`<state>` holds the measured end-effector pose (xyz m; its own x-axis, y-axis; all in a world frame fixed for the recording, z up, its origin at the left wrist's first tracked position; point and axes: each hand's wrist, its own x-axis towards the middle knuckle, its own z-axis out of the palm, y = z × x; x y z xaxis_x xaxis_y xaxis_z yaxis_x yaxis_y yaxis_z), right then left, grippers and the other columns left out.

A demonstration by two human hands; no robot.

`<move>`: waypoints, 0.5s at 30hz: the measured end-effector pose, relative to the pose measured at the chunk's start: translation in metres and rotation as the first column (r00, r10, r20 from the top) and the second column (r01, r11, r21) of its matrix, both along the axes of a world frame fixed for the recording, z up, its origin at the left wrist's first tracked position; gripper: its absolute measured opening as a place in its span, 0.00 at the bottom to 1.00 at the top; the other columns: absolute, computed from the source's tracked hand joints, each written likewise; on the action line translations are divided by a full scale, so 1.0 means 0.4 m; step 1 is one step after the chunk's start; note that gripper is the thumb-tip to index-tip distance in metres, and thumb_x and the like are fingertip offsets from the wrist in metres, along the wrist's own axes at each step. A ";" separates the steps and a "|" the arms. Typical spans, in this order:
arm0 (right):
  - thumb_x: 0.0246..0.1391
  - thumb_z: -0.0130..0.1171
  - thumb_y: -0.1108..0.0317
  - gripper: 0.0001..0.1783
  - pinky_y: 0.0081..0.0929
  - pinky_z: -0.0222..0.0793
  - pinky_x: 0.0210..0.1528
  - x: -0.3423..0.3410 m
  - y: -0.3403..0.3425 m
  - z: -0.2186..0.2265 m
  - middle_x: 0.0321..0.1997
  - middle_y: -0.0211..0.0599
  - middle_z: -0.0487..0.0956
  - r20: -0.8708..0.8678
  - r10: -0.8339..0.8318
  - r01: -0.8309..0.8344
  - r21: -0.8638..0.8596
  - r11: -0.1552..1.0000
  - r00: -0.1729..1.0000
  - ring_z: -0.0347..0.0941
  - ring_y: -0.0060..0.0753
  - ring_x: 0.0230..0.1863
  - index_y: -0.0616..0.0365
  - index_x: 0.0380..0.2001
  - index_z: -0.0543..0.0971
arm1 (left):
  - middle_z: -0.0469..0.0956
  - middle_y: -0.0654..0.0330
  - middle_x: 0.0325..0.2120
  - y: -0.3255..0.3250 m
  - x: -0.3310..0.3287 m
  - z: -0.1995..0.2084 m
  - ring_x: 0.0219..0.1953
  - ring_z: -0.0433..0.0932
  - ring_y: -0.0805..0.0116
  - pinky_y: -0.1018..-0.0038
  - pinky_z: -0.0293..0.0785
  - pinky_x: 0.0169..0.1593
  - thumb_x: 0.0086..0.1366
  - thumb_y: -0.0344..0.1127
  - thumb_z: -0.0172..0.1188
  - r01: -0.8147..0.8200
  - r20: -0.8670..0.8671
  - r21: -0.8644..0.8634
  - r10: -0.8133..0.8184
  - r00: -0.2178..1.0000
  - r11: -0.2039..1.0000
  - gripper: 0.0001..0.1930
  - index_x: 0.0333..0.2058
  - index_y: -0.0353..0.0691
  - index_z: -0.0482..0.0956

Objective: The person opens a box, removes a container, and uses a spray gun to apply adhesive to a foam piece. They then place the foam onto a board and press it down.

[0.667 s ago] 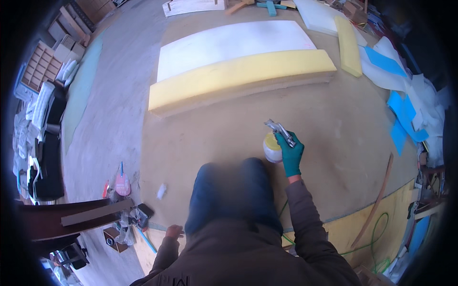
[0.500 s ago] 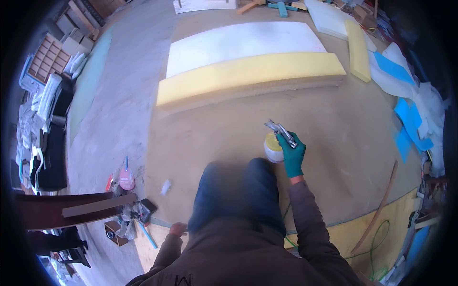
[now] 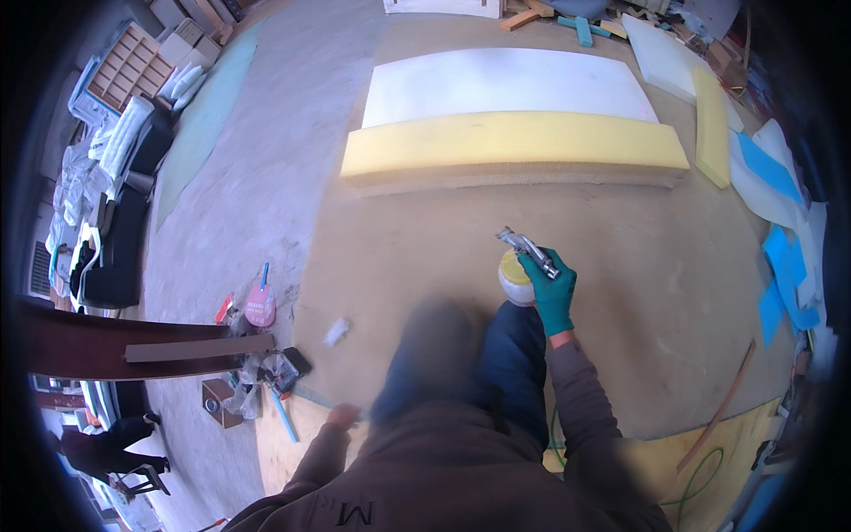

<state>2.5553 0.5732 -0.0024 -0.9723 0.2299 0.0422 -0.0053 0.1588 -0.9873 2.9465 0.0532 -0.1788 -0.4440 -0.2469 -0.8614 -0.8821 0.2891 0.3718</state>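
My right hand (image 3: 556,288), in a green glove, is closed round a silver metal spray gun (image 3: 529,251) held out in front of my legs. A round white pot with a yellow top (image 3: 515,277) shows just below the gun, beside my fingers; whether the two are joined is partly hidden by the glove. My bare left hand (image 3: 344,416) hangs low by my left hip, holding nothing, its fingers loose and somewhat blurred. Farther ahead lies a long yellow foam block (image 3: 514,146), with a white foam sheet (image 3: 505,86) behind it.
The brown board (image 3: 425,239) lies under me and the foam. Blue foam scraps (image 3: 780,275) and another yellow strip (image 3: 712,129) lie at right. A green hose (image 3: 700,483) curls at lower right. Loose tools and a box (image 3: 226,403) are at left; a person in dark clothes (image 3: 111,448) appears beyond.
The scene has shifted rightward in the picture, and my legs have moved. More of the person at left has come into view. My right hand keeps its hold on the spray gun.
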 end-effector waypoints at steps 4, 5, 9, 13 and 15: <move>0.58 0.74 0.67 0.14 0.23 0.78 0.44 -0.011 -0.038 0.004 0.36 0.29 0.88 -0.009 0.045 -0.045 0.009 0.999 0.999 0.80 0.15 0.38 0.63 0.44 0.87 | 0.85 0.49 0.36 -0.048 0.048 -0.067 0.36 0.88 0.57 0.63 0.88 0.35 0.70 0.38 0.64 0.262 -0.106 -0.078 -0.269 0.957 0.962 0.18 0.46 0.25 0.81; 0.58 0.74 0.67 0.14 0.23 0.78 0.44 -0.014 -0.049 0.004 0.37 0.29 0.88 -0.009 0.056 -0.056 0.014 0.998 0.998 0.80 0.15 0.38 0.63 0.44 0.87 | 0.85 0.49 0.36 -0.054 0.054 -0.076 0.36 0.88 0.57 0.63 0.88 0.35 0.70 0.38 0.64 0.213 -0.148 -0.052 -0.218 0.965 0.976 0.18 0.46 0.25 0.81; 0.57 0.76 0.60 0.15 0.25 0.75 0.35 -0.029 -0.098 -0.001 0.28 0.31 0.86 -0.056 0.072 -0.070 0.029 0.997 0.996 0.77 0.14 0.31 0.57 0.42 0.88 | 0.85 0.49 0.35 -0.032 0.043 -0.049 0.34 0.88 0.58 0.63 0.86 0.33 0.70 0.39 0.64 0.027 -0.025 -0.029 -0.028 0.999 0.999 0.18 0.46 0.26 0.81; 0.58 0.75 0.66 0.14 0.23 0.77 0.44 -0.033 -0.131 -0.006 0.37 0.30 0.88 0.044 0.134 -0.134 -0.001 0.991 0.990 0.80 0.15 0.38 0.62 0.44 0.87 | 0.87 0.51 0.35 0.017 -0.005 0.051 0.30 0.87 0.60 0.65 0.77 0.28 0.69 0.43 0.63 0.016 0.077 -0.056 -0.011 0.997 0.998 0.18 0.46 0.31 0.82; 0.58 0.75 0.66 0.14 0.23 0.77 0.44 -0.034 -0.146 -0.009 0.37 0.30 0.88 0.038 0.142 -0.143 0.039 0.989 0.989 0.80 0.15 0.38 0.62 0.44 0.87 | 0.87 0.52 0.40 0.034 -0.022 0.087 0.35 0.88 0.61 0.66 0.82 0.35 0.73 0.44 0.58 0.016 0.156 -0.072 -0.004 0.988 0.997 0.17 0.45 0.34 0.82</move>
